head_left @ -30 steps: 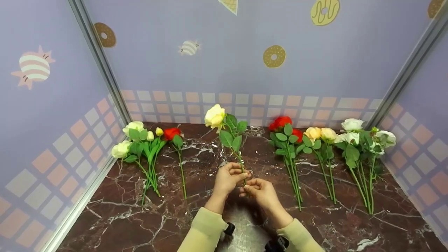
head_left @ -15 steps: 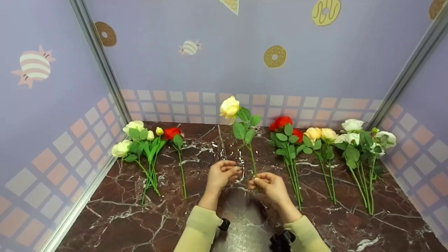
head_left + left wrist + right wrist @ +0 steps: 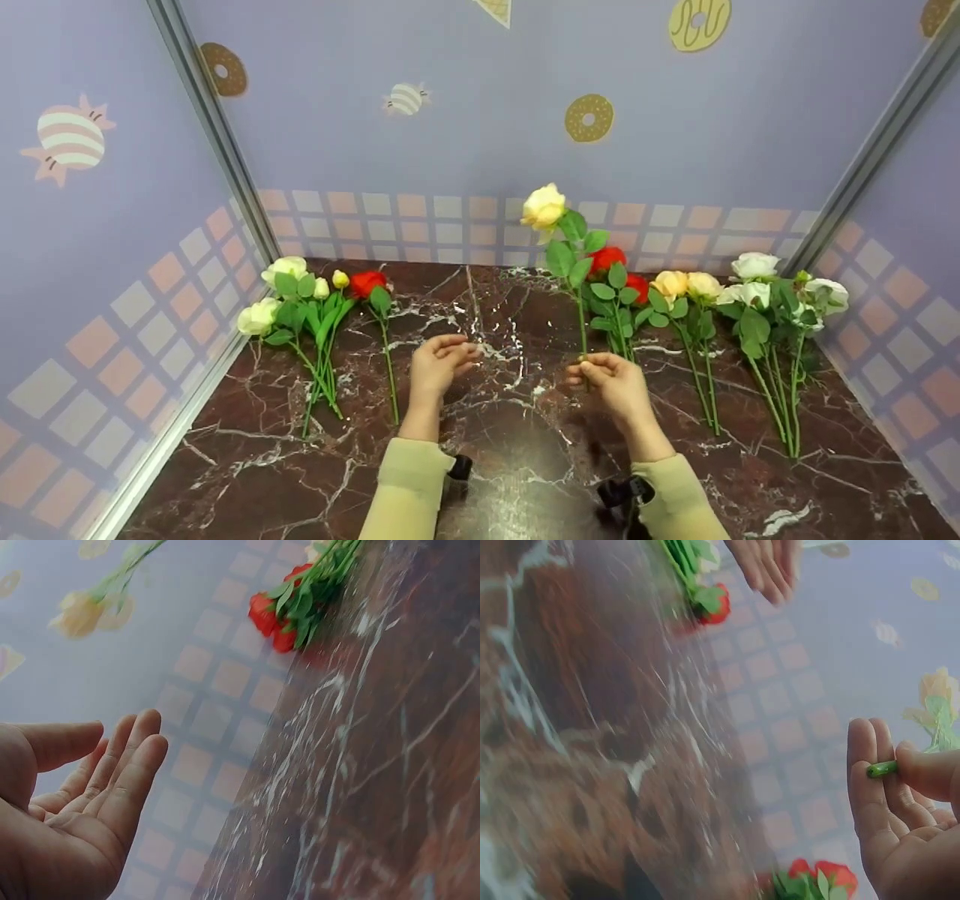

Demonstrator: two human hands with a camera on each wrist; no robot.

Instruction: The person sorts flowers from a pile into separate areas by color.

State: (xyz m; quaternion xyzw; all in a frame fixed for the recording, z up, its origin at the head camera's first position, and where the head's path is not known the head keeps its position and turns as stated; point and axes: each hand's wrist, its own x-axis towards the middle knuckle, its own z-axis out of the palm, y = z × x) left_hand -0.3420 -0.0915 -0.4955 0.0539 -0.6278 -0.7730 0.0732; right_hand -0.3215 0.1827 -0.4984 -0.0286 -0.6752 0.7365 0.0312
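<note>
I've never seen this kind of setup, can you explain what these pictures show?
No machine here: a person works bare-handed. One picture comes from a head-worn camera looking forward and down, the other two from wrist cameras. On the dark marbled table lie, left to right, a cream bunch, one red flower, then a red bunch, a peach bunch and a white bunch. The right hand has a pale yellow rose in its grip, by the stem. The left hand holds nothing.

Head view forward and down, close tilted wrist views, yellow rose [image 3: 544, 208] in all
</note>
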